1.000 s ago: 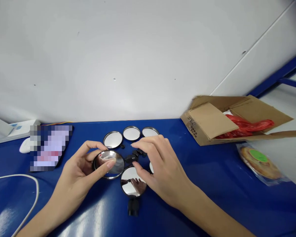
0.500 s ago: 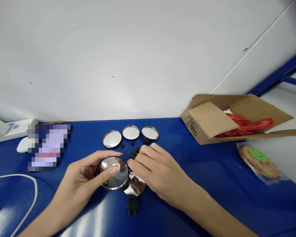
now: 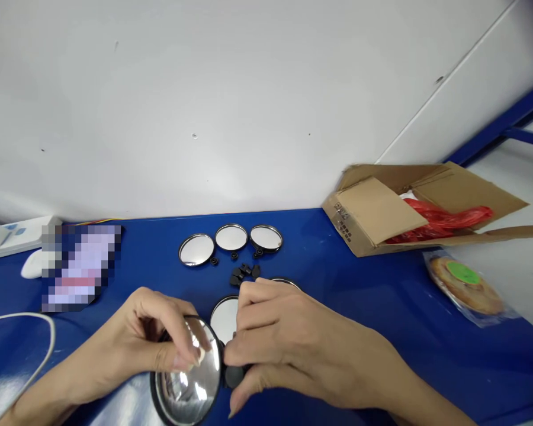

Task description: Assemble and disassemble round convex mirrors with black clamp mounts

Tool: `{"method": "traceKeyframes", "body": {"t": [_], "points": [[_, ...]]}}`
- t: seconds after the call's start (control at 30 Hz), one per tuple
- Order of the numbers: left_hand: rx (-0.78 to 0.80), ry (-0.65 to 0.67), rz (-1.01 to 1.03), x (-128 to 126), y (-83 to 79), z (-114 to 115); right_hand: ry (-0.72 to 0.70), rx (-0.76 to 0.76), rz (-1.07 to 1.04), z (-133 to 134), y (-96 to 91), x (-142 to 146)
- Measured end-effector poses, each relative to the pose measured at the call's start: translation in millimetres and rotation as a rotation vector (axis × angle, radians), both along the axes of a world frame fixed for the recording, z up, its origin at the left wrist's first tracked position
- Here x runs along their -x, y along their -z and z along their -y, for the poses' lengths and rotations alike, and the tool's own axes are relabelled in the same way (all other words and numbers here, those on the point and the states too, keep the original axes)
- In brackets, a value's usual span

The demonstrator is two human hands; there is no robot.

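My left hand (image 3: 162, 340) grips a round convex mirror (image 3: 190, 387) with a black rim, thumb and fingers on its shiny face. The mirror is tilted, its face toward me. At its right edge, my right hand (image 3: 284, 340) is closed with thumb and fingers around a black mount piece (image 3: 234, 376). The fingers partly hide where piece and mirror meet. Behind my hands lies another round mirror (image 3: 223, 316), partly covered by the right fingers. One more mirror (image 3: 286, 282) shows only its rim above my right hand.
Three round mirrors (image 3: 231, 237) lie in a row near the wall, small black joints beside them. Several black mount parts (image 3: 244, 274) sit in front. An open cardboard box (image 3: 377, 210) with red plastic and a wrapped round pastry (image 3: 468, 284) are right; a phone (image 3: 82, 266) and cable (image 3: 48, 331) left.
Both hands have moved down toward me, the mirror with the left one. My right hand has left the black parts and is now at the mirror's right edge.
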State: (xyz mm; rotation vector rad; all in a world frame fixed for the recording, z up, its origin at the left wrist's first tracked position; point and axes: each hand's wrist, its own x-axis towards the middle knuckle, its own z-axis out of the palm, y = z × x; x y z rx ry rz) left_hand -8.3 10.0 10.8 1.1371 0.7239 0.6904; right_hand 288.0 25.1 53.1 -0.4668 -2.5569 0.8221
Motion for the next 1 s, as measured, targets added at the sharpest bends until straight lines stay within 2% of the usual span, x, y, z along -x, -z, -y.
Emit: {"method": "traceKeyframes", "body": {"t": [0.13,0.23,0.3,0.4,0.47,0.53,0.6,0.63,0.7,0.73,0.8,0.9,1.0], "points": [[0.040,0.041,0.033,5,11.0,4,-0.153,0.221,-0.134,-6,6.9,5],[0.066,0.076,-0.021,3,6.0,8,-0.238,0.337,-0.206,-8,14.9,11],[0.069,0.088,-0.042,-2,-3.2,10,-0.235,0.454,-0.231,-5,18.9,15],[0.073,0.110,-0.003,-10,-14.9,14,-0.225,0.723,-0.263,4,21.2,20],[0.077,0.105,0.035,-11,-15.9,15,-0.203,0.878,-0.298,9,20.1,22],[0.052,0.030,0.090,-9,-11.5,14,-0.097,0.957,-0.365,11,18.3,22],[0.015,-0.103,0.149,-7,-4.4,9,0.145,0.898,-0.432,6,17.3,18],[0.013,-0.168,0.163,-6,-1.0,6,0.305,0.810,-0.449,1,17.5,15],[0.041,-0.296,0.139,-6,3.9,0,0.633,0.539,-0.412,-12,19.8,7],[0.072,-0.340,0.119,-6,5.3,-3,0.741,0.403,-0.329,-19,21.8,3],[0.133,-0.392,0.089,-7,6.3,-6,0.838,0.255,-0.203,-30,27.2,-4],[0.150,-0.426,0.069,-8,7.1,-7,0.856,0.195,-0.051,-36,37.2,-7],[0.136,-0.403,0.041,-8,9.0,-6,0.875,0.136,0.043,-35,46.1,-6]]}}
